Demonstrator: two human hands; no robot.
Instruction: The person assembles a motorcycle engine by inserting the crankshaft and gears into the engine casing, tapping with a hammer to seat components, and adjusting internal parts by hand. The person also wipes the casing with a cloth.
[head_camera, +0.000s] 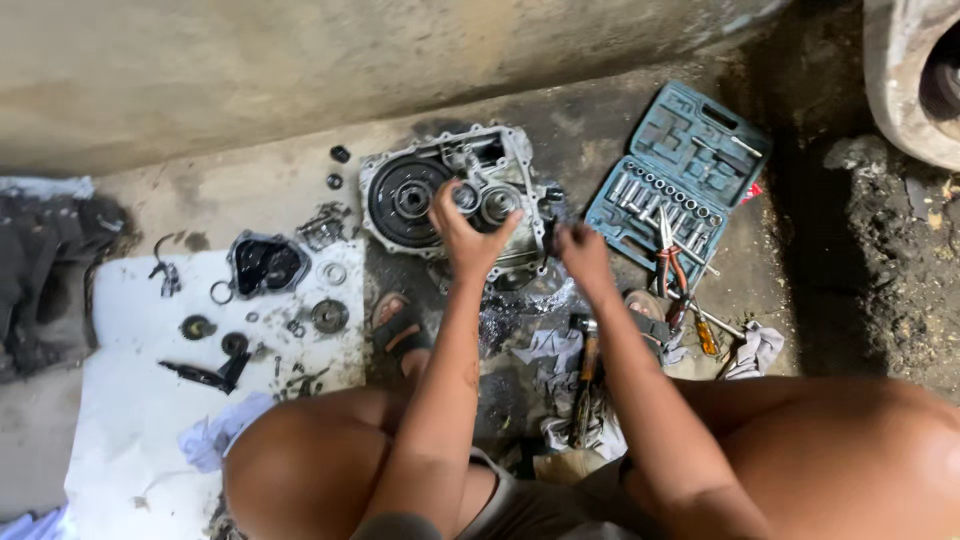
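— Right, so where is the gearbox housing (455, 190)?

— Flat on the stained concrete floor (250, 180), open side up, just ahead of the squatting person's sandalled feet. A big dark round gear sits in its left half and two smaller gear clusters in the right.

— And the hands?

— The left hand (465, 230) reaches over the middle of the casing, its fingers (448, 200) curled about one of the smaller gear clusters. How tight the grip is, I cannot tell; the back of the hand hides it. The right hand (583, 255) hovers beside the casing's right edge, fingers loosely bent, and I see nothing in it.

— How would that casing handle?

— Heavy and rigid, I judge: cast metal, thick walls, a flange ringed with bolt holes. It looks oily, so probably slippery. The outer flange, taken with both hands on opposite sides, seems the surest hold. The gears inside look to be hard steel, and the smaller ones are likely light enough for one hand, gripped by the hub, not the toothed rim.

— What lies around it?

— A white sheet (130, 400) to the left carries small parts: a dark cover (265, 265), rings, washers, a small gear. To the right stands an open blue socket set (680, 170) with red-handled pliers (668, 250) across its lower edge. A hammer (585, 375) lies on rags between the person's knees.
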